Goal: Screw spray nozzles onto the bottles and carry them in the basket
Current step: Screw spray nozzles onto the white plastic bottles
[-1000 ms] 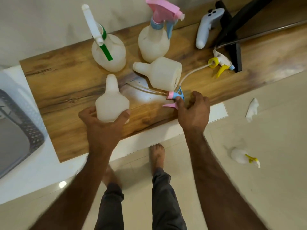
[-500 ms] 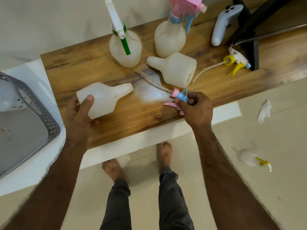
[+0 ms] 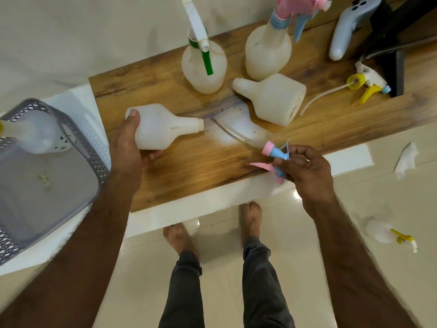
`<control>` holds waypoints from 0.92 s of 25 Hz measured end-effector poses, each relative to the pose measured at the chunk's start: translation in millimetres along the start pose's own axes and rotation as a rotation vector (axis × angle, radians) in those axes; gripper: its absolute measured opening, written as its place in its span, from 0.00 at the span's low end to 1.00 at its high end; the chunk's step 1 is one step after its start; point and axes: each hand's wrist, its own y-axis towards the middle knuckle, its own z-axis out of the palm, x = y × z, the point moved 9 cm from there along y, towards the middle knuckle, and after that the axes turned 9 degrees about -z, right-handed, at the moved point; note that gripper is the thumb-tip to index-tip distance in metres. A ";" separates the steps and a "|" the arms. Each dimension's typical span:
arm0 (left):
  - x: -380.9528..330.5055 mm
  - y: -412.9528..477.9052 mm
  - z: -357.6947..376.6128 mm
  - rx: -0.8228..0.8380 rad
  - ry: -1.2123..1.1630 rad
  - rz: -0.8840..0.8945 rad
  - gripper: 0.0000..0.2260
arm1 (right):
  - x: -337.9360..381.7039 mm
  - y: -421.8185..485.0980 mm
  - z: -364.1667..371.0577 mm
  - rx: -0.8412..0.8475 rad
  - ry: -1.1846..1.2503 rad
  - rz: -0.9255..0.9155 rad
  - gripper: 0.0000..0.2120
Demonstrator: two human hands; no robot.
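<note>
a: which step is this?

b: fitting a nozzle to a bare bottle, i'd say. the left hand (image 3: 132, 147) is wrapped around the base of an uncapped bottle (image 3: 160, 126) held on its side at centre left of the frame, open neck pointing right. the right hand (image 3: 305, 166), at centre right, pinches the pink and blue nozzle (image 3: 275, 157) by its body, pink collar facing up-left toward that neck, and its clear tube (image 3: 236, 133) trails across the wooden board (image 3: 189, 171).

a: and next?

b: the tube has to go into the neck first, then the collar must seat square on the thread before any twisting. neck and collar are still apart.

a: how far along is the job?

b: part way, by my reckoning. two capped bottles stand at the top of the frame, one with a green nozzle (image 3: 203, 67) and one with a pink one (image 3: 268, 50). another bare bottle (image 3: 272, 98) lies beside them, with a yellow nozzle (image 3: 366, 84) loose at upper right. the basket (image 3: 94, 159) at left already holds one bottle.

a: what changed from half a second ago?

b: the held bottle has swung flatter, neck now more level toward the right, and the nozzle has lifted off the board. the whole view has shifted, bringing more of the basket in.
</note>
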 end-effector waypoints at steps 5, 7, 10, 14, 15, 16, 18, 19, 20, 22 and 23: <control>-2.0 8.1 -6.0 0.029 -0.042 -0.044 0.19 | -13.9 -25.2 5.3 0.035 0.164 0.067 0.16; -2.4 9.8 -7.3 0.041 -0.060 -0.057 0.19 | -11.0 -26.6 8.9 0.044 0.179 0.069 0.19; -1.1 12.1 -8.0 0.064 -0.073 -0.071 0.21 | -1.9 -23.5 9.9 0.041 0.203 0.061 0.25; 0.9 14.3 -8.8 0.076 -0.091 -0.073 0.23 | 3.9 -18.2 7.0 0.020 0.266 0.059 0.23; 1.4 14.7 -8.3 0.081 -0.093 -0.075 0.23 | 4.8 -17.5 6.7 0.021 0.279 0.064 0.23; 1.4 15.3 -7.9 0.085 -0.095 -0.075 0.23 | 5.5 -16.9 7.5 0.028 0.292 0.069 0.24; 1.2 16.3 -7.2 0.084 -0.095 -0.076 0.23 | 6.9 -16.6 10.5 0.044 0.313 0.080 0.28; 0.8 16.3 -6.8 0.082 -0.093 -0.078 0.23 | 6.5 -16.5 12.1 0.049 0.314 0.088 0.29; 0.8 16.9 -6.5 0.081 -0.090 -0.081 0.23 | 5.5 -16.4 13.8 0.054 0.310 0.091 0.27; 0.7 16.5 -4.7 0.089 -0.083 -0.083 0.25 | 2.9 -15.1 17.5 0.052 0.274 0.094 0.19; 0.5 15.4 -2.8 0.095 -0.077 -0.080 0.26 | 2.3 -14.6 19.5 0.047 0.250 0.091 0.16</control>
